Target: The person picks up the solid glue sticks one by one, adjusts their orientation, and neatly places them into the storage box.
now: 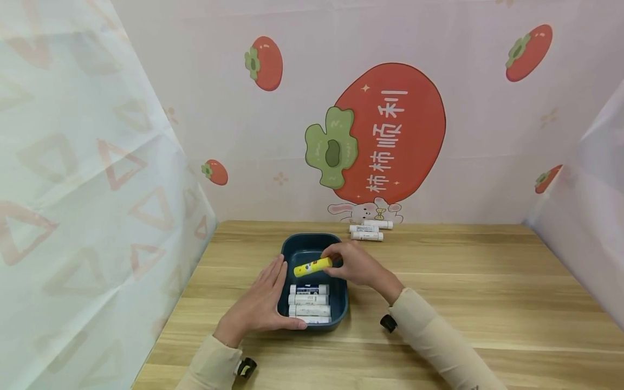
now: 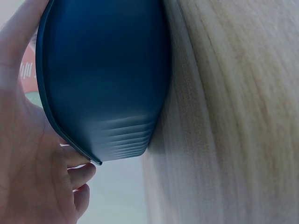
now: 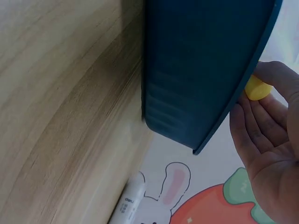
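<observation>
My right hand (image 1: 353, 262) pinches a yellow glue stick (image 1: 312, 267) by its right end, over the far half of a dark blue box (image 1: 348, 303). Only the stick's yellow end shows in the right wrist view, between thumb and fingers beyond the box rim. Several white glue sticks (image 1: 309, 310) lie side by side in the box's near half, one with a dark blue label (image 1: 308, 289). With fingers extended along the left rim and thumb over the near left corner, my left hand (image 1: 260, 303) rests against the box.
Three white glue sticks (image 1: 366, 236) lie beyond the box's far right corner, by the back wall. The wooden table (image 1: 439, 292) meets a cloth backdrop (image 1: 283, 135) printed with persimmons. White cloth sheets (image 1: 97, 189) hang at both sides.
</observation>
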A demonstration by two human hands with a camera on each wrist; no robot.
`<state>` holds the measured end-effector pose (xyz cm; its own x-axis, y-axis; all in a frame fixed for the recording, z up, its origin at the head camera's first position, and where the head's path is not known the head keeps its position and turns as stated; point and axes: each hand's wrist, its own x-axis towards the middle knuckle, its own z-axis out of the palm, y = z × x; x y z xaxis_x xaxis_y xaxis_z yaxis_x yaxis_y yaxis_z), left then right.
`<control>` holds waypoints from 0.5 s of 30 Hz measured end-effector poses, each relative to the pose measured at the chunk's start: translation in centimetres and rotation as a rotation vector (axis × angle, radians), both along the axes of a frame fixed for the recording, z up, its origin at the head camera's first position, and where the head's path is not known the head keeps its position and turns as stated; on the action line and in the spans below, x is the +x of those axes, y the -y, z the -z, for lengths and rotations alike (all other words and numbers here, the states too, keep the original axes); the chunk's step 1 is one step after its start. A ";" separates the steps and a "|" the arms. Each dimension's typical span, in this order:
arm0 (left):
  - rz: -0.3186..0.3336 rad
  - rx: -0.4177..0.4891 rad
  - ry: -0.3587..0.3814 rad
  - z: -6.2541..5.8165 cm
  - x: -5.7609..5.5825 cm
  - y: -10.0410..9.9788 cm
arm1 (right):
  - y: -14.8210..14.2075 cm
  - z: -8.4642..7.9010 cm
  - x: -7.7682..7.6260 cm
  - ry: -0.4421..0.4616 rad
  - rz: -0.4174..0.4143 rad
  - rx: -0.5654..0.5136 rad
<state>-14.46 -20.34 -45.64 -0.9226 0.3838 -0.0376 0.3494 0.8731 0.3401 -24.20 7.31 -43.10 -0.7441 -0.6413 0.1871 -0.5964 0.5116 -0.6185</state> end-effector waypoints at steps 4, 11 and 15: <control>-0.002 -0.007 0.002 0.0 0.0 -0.1 | 0.4 0.1 -0.1 -0.003 -0.010 0.042; 0.001 -0.013 -0.007 -0.1 0.0 0.0 | 0.9 0.6 -0.4 -0.039 -0.060 0.072; 0.004 -0.012 -0.006 0.0 -0.1 0.0 | 1.1 0.8 -0.5 -0.014 -0.074 0.083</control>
<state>-14.53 -20.36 -45.61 -0.9213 0.3870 -0.0369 0.3546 0.8756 0.3280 -24.69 6.18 -43.88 -0.6917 -0.7082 0.1414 -0.6429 0.5146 -0.5673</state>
